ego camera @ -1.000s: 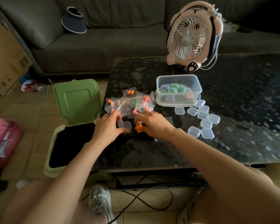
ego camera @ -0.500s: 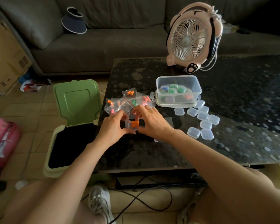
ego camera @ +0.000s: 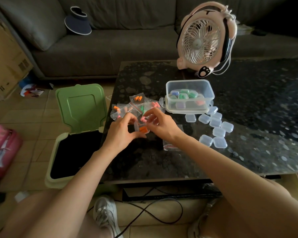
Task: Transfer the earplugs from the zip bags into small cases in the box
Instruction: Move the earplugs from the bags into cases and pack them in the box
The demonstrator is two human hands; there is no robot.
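1. Orange earplugs (ego camera: 143, 129): lying inside the small case (ego camera: 139, 127). The case is being held just above the table (ego camera: 256, 117) between both hands, in front of the pile of zip bags (ego camera: 136, 107). A second ago the earplugs were sitting at the right fingertips, low beside the case; half a second ago they were arriving at its mouth.
2. Left hand (ego camera: 120, 133): gripping the case, with its fingers (ego camera: 130, 116) curling narrow round the far side and the thumb under the near edge.
3. Right hand (ego camera: 162, 125): no longer carrying the earplugs. Its fingers are closing narrow on the case's upper edge, seemingly at the lid, though the hinge is too small to tell.
4. Bearing on the task: this pair is judged delivered. The lid probably needs snapping shut next, with the case then going into the box.
5. Zip bags: several are showing orange, pink and green earplugs inside, so many transfers are remaining.
6. Empty bag (ego camera: 172, 145): lying flat on the table under the right wrist.
7. Box (ego camera: 189, 85): clear and open-topped, standing to the right of the bags and holding filled cases.
8. Spare cases (ego camera: 215, 127): clear, clustering on the table just in front of the box.
9. Surroundings: a green bin (ego camera: 53, 170) is standing open on the floor to the left, a pink fan (ego camera: 201, 42) is standing behind the box, and a sofa (ego camera: 110, 48) is sitting beyond the table.
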